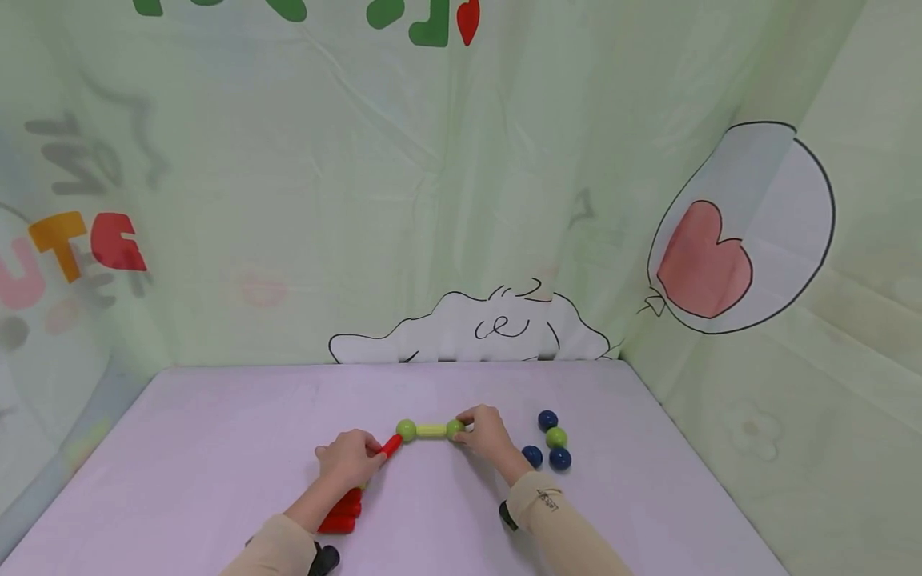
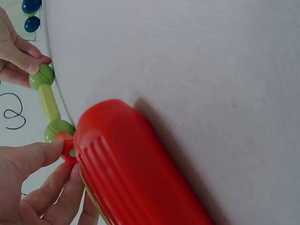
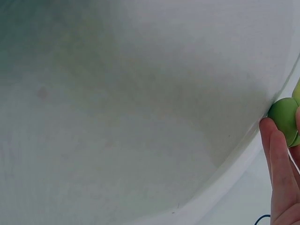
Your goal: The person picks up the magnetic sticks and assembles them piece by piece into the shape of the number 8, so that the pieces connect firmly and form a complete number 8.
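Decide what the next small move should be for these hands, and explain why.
Probably press the red rod more firmly into the left green ball. The left hand pinches that rod with its end against the ball, though how deep it sits cannot be told. The right hand holds the other green ball, across the yellow-green rod, which may brace the push.

Shows the bare left hand [image 2: 23,161] at lower left, pinching a red piece [image 2: 67,149] with a small hole in its end, close against a seamed green ball [image 2: 57,127]. Beyond, shows a straight yellow-green rod [image 2: 49,103] leading to a second green ball [image 2: 43,76], pinched by the bare right hand [image 2: 14,54]. Also shows a large, grooved red rod [image 2: 136,168] filling the foreground and two glossy dark blue balls [image 2: 32,24] at upper left.
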Demonstrator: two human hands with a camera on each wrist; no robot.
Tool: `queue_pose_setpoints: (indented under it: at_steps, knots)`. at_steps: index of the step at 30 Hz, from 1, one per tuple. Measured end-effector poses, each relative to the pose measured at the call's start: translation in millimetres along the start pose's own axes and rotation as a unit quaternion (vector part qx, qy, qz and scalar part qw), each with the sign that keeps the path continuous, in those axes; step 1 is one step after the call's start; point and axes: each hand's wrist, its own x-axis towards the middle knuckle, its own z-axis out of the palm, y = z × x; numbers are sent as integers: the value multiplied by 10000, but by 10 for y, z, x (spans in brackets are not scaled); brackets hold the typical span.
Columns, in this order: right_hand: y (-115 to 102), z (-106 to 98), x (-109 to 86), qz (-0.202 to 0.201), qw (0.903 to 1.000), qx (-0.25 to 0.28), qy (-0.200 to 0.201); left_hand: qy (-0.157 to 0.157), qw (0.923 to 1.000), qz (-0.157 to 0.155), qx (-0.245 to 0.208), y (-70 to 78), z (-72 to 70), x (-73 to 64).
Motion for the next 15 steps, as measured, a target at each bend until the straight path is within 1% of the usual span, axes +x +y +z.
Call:
queue_pose_setpoints:
  at_steps: [6,11,15]
  knots:
    - [0,-5,-4,41,10000,-18,10,-126,9997,-86,-169,37,30,8]
    - [-8,-5,-5,70,10000,6,2,-223,9996,-1,-163,116,87,11]
    - [-5,0,4,72,10000,2,-22,-159,9998,65,-106,173,129,-1]
